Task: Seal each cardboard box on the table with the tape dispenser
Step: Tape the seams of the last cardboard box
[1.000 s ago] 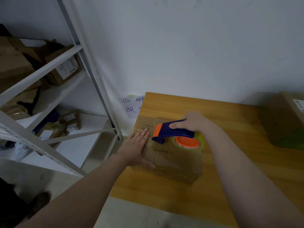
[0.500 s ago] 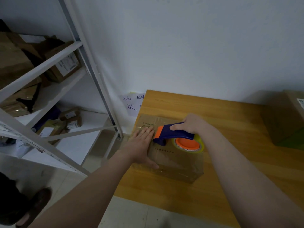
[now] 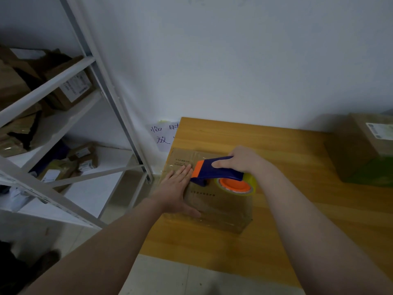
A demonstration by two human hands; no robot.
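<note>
The printing on the cardboard box [image 3: 214, 206] is too small and dim to read, and part of its far top is hidden behind the tape dispenser [image 3: 217, 172] and the right hand [image 3: 244, 160]. A second box [image 3: 365, 150] is cut off by the right edge of the view, and a handwritten paper note [image 3: 162, 135] on the wall is partly covered by the corner of the table [image 3: 287, 150]. Two boxes stand on the table, well apart, and one dispenser is in view (blue body, orange front edge and hub, carrying a roll of clear tape [image 3: 253, 182]). Several parcels [image 3: 70, 92] sit on the white shelf rack [image 3: 110, 99] at left, too dark to count surely. The left hand [image 3: 175, 188] lies flat on the left part of the cardboard box's top, fingers straight and together, thumb spread toward the near edge, fingertips just beside the dispenser's orange edge. The right hand is curled round the dispenser's handle, gripping it, with the dispenser down on the box top near the table's left end.
</note>
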